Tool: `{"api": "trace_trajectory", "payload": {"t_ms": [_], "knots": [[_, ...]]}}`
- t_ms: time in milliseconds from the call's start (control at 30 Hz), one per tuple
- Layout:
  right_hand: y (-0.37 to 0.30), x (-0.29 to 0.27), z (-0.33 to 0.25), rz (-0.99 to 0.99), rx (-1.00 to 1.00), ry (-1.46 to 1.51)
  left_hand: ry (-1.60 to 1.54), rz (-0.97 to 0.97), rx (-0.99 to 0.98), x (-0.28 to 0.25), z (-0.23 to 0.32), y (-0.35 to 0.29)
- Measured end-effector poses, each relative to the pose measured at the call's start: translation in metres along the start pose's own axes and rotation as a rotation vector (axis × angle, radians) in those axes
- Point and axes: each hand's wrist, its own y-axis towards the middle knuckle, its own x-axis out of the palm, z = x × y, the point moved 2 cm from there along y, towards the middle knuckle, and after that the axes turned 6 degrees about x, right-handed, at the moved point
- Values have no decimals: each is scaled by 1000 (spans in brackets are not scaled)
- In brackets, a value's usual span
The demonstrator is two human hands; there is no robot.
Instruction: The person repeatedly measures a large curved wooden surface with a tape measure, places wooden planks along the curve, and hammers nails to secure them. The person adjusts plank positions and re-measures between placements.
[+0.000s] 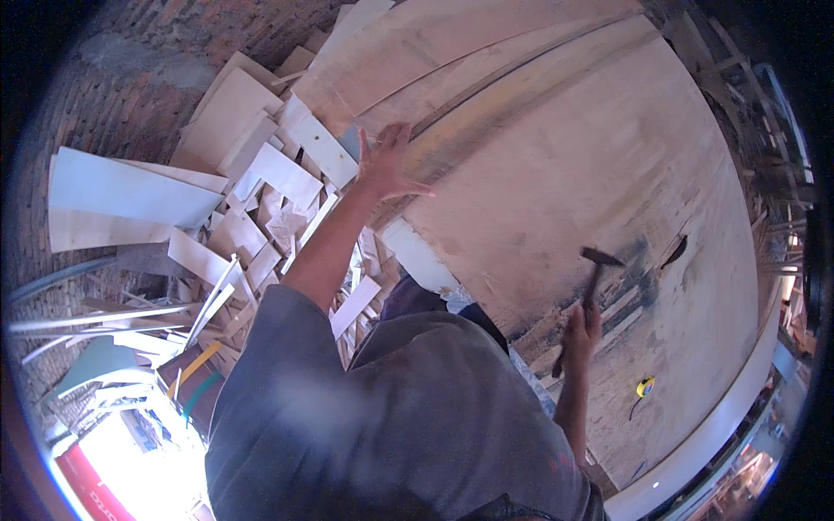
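My left hand (389, 165) has its fingers spread at the left edge of a large wooden worktop (556, 174), close to a long dark groove. Nothing is in its grasp. On the right, my right hand (580, 334) is closed around the handle of a hammer (594, 282), whose dark head points away from me. The hammer is over a dark, scuffed patch of the worktop. A dark toothed saw blade (674, 251) sticks up from the surface just beyond the hammer. Nearer to me at the right lies a yellow tape measure (645, 387).
Several wooden offcuts (287, 178) are heaped on the floor left of the worktop. Pale panels (130, 195) lean by a brick wall (122, 104). A thin sheet (486, 43) lies on the worktop's far part. More timber is stacked past its right edge.
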Motion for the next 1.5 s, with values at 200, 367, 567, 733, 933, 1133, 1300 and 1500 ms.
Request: {"api": "trace_trajectory", "payload": {"t_ms": [200,367,567,733,933,1133,1300,1500], "knots": [[29,172,-36,-116,-380,-453,-69,-64,32,9,-10,7],[24,267,-98,-86,-532,-721,-106,-107,43,13,-18,12],[49,294,-72,-115,-653,-733,-92,-123,41,15,-19,16],[43,300,-73,-100,-634,-859,-98,-141,25,16,-20,18],[51,299,-64,-67,-663,-731,-94,-167,38,12,-19,20],[53,302,-71,-86,-685,-865,-94,-157,37,15,-21,21],[57,305,-76,-126,-620,-934,-120,-160,35,17,-22,19],[49,305,-79,-24,-856,-766,-119,-160,46,14,-21,17]]}}
